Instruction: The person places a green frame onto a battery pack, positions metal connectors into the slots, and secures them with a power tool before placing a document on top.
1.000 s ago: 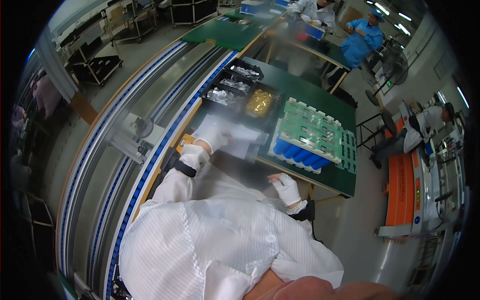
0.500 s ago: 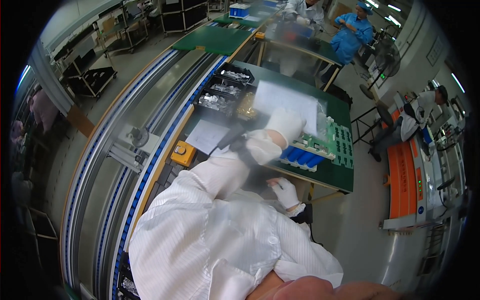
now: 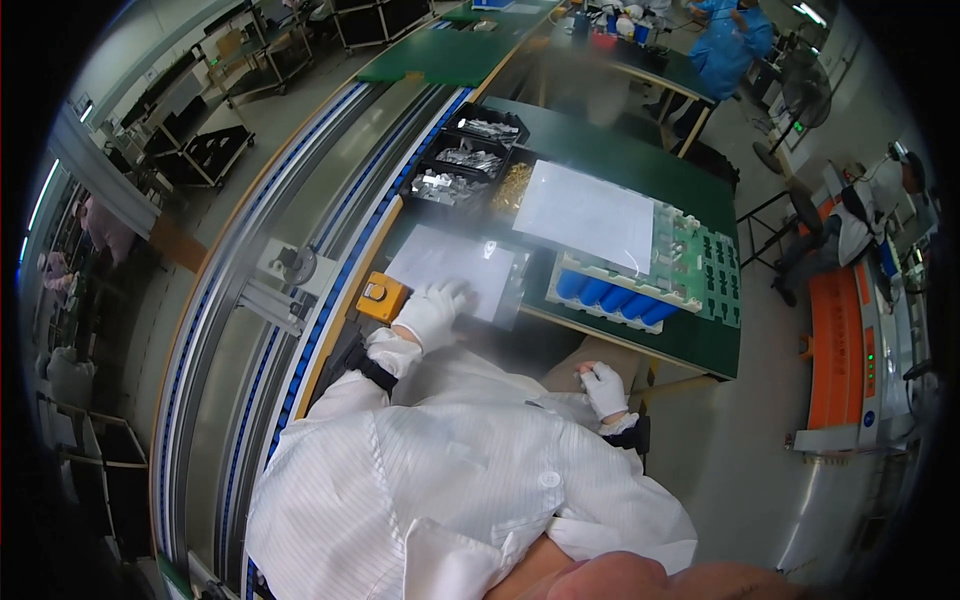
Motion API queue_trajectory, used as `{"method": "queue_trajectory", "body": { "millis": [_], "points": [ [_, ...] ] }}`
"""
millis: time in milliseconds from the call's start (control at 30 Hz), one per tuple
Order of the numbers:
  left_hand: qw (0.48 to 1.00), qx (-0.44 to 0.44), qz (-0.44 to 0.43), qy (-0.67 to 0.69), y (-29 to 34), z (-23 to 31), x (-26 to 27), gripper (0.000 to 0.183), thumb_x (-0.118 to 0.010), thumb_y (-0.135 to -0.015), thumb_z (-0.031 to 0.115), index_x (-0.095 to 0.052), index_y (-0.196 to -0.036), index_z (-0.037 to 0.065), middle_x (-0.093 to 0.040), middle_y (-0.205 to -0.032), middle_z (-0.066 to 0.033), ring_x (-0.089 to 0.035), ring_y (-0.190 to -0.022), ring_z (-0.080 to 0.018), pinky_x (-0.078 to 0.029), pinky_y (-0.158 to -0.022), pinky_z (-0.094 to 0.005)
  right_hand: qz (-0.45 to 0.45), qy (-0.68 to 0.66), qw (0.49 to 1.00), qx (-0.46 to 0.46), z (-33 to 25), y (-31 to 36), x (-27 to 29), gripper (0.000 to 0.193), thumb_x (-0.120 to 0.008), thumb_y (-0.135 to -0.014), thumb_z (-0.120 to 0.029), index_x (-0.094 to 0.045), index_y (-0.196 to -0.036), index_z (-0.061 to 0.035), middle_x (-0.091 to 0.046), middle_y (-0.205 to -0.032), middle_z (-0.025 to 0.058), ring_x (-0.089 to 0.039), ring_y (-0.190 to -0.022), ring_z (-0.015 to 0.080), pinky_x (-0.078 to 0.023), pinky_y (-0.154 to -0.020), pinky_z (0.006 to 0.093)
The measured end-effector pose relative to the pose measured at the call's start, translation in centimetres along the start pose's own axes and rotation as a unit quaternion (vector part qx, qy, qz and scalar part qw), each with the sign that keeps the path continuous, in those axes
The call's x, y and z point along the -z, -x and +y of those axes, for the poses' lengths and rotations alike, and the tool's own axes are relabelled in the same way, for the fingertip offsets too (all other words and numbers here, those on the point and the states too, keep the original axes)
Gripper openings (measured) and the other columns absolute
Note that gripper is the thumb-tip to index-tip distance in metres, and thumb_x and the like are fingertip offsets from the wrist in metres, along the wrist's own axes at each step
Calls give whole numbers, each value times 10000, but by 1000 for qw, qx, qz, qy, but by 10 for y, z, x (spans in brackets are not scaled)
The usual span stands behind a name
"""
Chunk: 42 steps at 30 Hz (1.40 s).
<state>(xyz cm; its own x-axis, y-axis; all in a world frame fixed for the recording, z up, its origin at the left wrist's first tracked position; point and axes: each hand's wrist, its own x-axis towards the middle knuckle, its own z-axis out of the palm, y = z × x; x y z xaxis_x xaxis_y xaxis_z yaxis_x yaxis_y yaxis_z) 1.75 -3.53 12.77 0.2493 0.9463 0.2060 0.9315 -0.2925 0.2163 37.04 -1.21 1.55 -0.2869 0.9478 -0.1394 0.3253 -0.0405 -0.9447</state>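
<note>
My left hand (image 3: 436, 312), in a white glove, lies with fingers stretched out on the near part of a pale sheet (image 3: 470, 262) at the table's left side. Right beside its wrist sits a yellow box with a button (image 3: 382, 297). My right hand (image 3: 604, 390), gloved with bare fingertips, hangs near my lap with its fingers curled; nothing shows in them. Further right, a white sheet (image 3: 585, 215) partly covers a green-and-white frame (image 3: 690, 280) with blue cylinders (image 3: 610, 297) along its near side.
Black bins (image 3: 450, 187) of metal pieces and a tray of brass-coloured parts (image 3: 512, 187) stand behind the pale sheet. A conveyor with blue rollers (image 3: 340, 250) runs along the left. A green plate with dark cutouts (image 3: 722, 280) lies right; co-workers stand beyond.
My left hand has drawn back from the white sheet by the frame to the pale sheet near the yellow box. My right hand stays near my lap. The view has shifted slightly.
</note>
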Motion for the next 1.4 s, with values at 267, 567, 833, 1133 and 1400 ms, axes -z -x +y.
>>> {"method": "queue_trajectory", "body": {
  "millis": [267,567,833,1133,1400],
  "points": [
    [998,2,3,-56,-3,-39,-37,399,-679,-719,161,-595,-1109,141,-545,-1161,-72,-507,-1097,-265,-414,-905,-382,-95,84,990,66,-63,-25,-43,174,-570,-863,-156,-667,-942,-37,-667,-888,119,-641,-833,232,-494,-737,311],
    [990,41,100,-92,-16,-21,-36,240,-516,-775,121,-593,-1002,136,-566,-1017,-44,-530,-1011,-239,-419,-841,-377,-92,201,915,338,-177,-116,-110,265,-591,-821,-182,-592,-1050,-49,-592,-1003,167,-604,-888,335,-488,-763,397],
    [996,39,67,-35,-13,-10,-34,365,-556,-716,75,-612,-1074,117,-581,-1109,-69,-516,-1083,-254,-387,-912,-385,30,380,903,199,-204,-205,-186,248,-588,-816,-213,-561,-1034,-98,-581,-979,136,-640,-834,301,-524,-644,422],
    [995,48,69,-45,-24,-24,-43,315,-539,-749,88,-639,-1048,106,-609,-1085,-72,-547,-1040,-260,-409,-892,-401,75,320,929,172,-197,-230,-196,128,-567,-834,-163,-623,-883,-59,-620,-937,141,-653,-786,324,-528,-666,420],
    [994,72,57,-54,-35,-21,-47,257,-533,-746,99,-639,-979,126,-620,-1048,-42,-564,-1003,-244,-421,-843,-402,81,281,936,197,-206,-237,-193,146,-605,-825,-186,-640,-873,-52,-633,-903,149,-656,-814,323,-533,-664,423]
  ]
}}
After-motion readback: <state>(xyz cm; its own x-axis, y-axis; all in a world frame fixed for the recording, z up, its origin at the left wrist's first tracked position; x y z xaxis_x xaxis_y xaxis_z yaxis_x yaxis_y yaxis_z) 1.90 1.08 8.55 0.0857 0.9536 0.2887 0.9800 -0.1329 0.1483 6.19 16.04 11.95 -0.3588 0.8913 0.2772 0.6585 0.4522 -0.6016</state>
